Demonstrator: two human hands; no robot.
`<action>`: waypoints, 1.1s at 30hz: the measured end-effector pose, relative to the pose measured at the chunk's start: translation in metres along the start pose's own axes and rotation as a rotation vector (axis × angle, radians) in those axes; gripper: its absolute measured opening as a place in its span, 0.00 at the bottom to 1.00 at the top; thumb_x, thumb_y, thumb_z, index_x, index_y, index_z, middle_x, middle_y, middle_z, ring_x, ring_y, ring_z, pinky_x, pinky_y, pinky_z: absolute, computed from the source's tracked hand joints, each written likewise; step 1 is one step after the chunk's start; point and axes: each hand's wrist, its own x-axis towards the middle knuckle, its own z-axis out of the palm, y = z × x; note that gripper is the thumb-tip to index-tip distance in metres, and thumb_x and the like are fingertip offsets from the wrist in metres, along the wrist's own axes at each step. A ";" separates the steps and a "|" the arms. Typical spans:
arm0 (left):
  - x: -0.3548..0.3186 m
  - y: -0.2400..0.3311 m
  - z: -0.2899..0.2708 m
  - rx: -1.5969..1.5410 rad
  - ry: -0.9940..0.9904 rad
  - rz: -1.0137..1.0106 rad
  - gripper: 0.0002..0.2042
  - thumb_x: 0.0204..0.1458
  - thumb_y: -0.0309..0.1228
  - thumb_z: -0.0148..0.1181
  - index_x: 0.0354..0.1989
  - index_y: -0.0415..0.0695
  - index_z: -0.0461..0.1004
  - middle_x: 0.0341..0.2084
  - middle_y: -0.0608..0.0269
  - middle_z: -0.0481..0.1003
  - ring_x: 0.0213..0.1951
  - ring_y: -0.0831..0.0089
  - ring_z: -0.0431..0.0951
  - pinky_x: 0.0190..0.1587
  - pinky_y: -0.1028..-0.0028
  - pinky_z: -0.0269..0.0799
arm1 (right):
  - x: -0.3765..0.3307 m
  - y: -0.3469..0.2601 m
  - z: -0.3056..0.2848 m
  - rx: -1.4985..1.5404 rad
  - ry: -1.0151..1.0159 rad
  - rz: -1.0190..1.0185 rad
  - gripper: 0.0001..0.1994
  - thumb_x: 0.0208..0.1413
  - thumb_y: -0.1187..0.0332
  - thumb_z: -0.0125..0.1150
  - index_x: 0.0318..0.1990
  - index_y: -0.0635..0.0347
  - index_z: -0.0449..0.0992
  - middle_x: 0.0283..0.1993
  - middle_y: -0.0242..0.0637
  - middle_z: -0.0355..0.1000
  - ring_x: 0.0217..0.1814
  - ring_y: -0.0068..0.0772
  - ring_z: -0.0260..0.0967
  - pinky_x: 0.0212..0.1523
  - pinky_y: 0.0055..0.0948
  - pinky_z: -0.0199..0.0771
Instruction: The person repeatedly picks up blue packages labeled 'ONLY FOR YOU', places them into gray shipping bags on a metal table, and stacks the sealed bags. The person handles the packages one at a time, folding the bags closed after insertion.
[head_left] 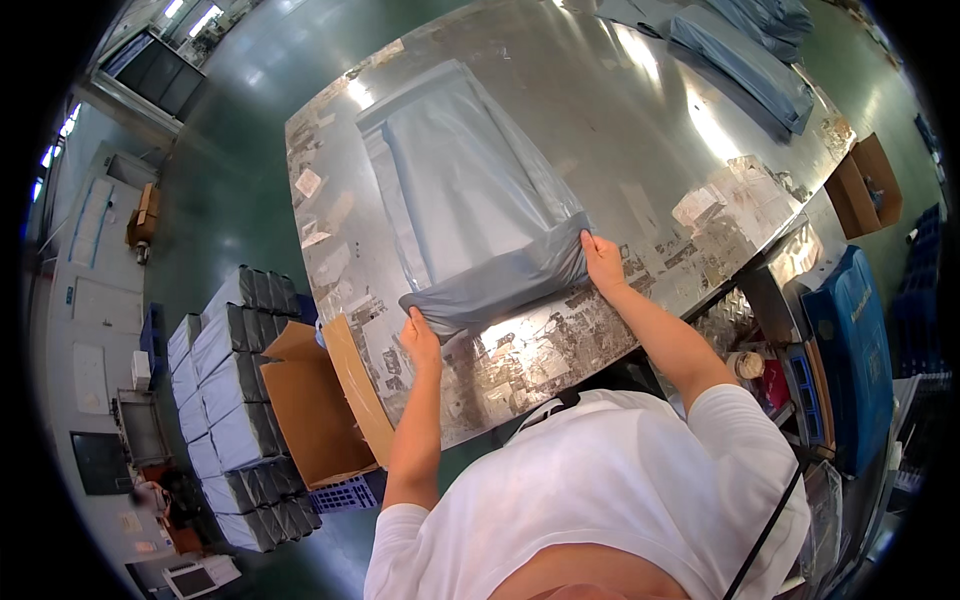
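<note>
Grey plastic bag (470, 190) is flat on the bench (560, 110), long axis from about 11 to 5 o'clock, near edge facing the wearer. A darker, creased band runs across that edge; can't tell from here if there's anything inside the bag

Left hand (421, 342) has the bag's 7 o'clock corner, right hand (603, 265) the 4 o'clock corner. Fingers of both closed on the plastic; undersides hidden, so can't confirm how deep the pinch goes. My read: one grip per corner spreads tension across the width and keeps the slack film from bunching, with the bench carrying the rest

Pose: left forearm comes up from 6 o'clock, fairly upright, thumb on top. Right forearm slants in from 5 o'clock, reaching further out because the bag sits skewed. Both upper arms near the torso

Further out: folded grey sheeting (745, 75) at 2 o'clock on the bench, likely parked there to leave the middle usable. Open carton (315, 410) at 7 o'clock, right by the bench edge, stacked grey bundles (235, 400) just beyond it, smaller carton (868, 185) at 3 o'clock
</note>
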 end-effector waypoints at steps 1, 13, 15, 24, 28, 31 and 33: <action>0.005 -0.003 0.003 -0.016 -0.006 -0.048 0.21 0.58 0.39 0.42 0.15 0.37 0.59 0.10 0.69 0.55 0.18 0.80 0.52 0.20 0.74 0.52 | 0.005 0.003 0.006 -0.069 -0.003 0.039 0.21 0.56 0.58 0.46 0.19 0.68 0.65 0.15 0.47 0.61 0.16 0.42 0.57 0.22 0.38 0.56; 0.006 -0.048 0.043 0.097 -0.303 -0.173 0.19 0.55 0.38 0.44 0.23 0.32 0.67 0.17 0.51 0.70 0.22 0.70 0.66 0.29 0.69 0.63 | 0.020 0.037 0.032 -0.459 -0.513 0.165 0.19 0.54 0.55 0.41 0.29 0.62 0.73 0.27 0.51 0.70 0.31 0.52 0.68 0.32 0.43 0.65; 0.017 -0.056 0.030 0.215 -0.400 -0.335 0.13 0.52 0.34 0.47 0.28 0.34 0.69 0.21 0.49 0.72 0.24 0.66 0.69 0.32 0.70 0.65 | 0.030 0.031 0.031 -0.457 -0.536 0.075 0.16 0.54 0.58 0.41 0.38 0.61 0.71 0.35 0.49 0.71 0.34 0.49 0.68 0.34 0.42 0.66; 0.066 -0.094 0.087 -0.330 0.011 -0.413 0.16 0.52 0.35 0.48 0.45 0.39 0.69 0.36 0.58 0.72 0.37 0.70 0.72 0.42 0.74 0.67 | 0.077 0.025 0.092 0.733 -0.438 0.517 0.25 0.59 0.52 0.35 0.56 0.61 0.60 0.50 0.41 0.65 0.50 0.35 0.65 0.51 0.30 0.64; 0.064 0.029 0.051 -1.228 -0.391 -0.854 0.23 0.51 0.44 0.47 0.49 0.39 0.66 0.40 0.54 0.72 0.42 0.65 0.73 0.47 0.68 0.68 | 0.083 -0.054 0.061 0.920 -0.670 0.803 0.30 0.52 0.46 0.46 0.53 0.61 0.63 0.48 0.42 0.66 0.47 0.36 0.67 0.47 0.33 0.68; 0.085 0.071 0.005 -1.169 -0.641 -0.877 0.25 0.51 0.46 0.47 0.51 0.39 0.64 0.41 0.51 0.71 0.44 0.61 0.72 0.48 0.64 0.69 | 0.080 -0.091 0.059 0.795 -0.706 0.759 0.30 0.46 0.48 0.54 0.51 0.61 0.64 0.46 0.44 0.67 0.45 0.39 0.67 0.45 0.37 0.70; 0.101 0.070 -0.021 -1.204 -0.699 -0.843 0.24 0.50 0.45 0.47 0.50 0.39 0.64 0.41 0.50 0.71 0.43 0.60 0.73 0.47 0.64 0.69 | 0.077 -0.107 0.071 0.778 -0.667 0.657 0.28 0.44 0.51 0.57 0.49 0.62 0.65 0.44 0.46 0.67 0.44 0.40 0.68 0.44 0.38 0.71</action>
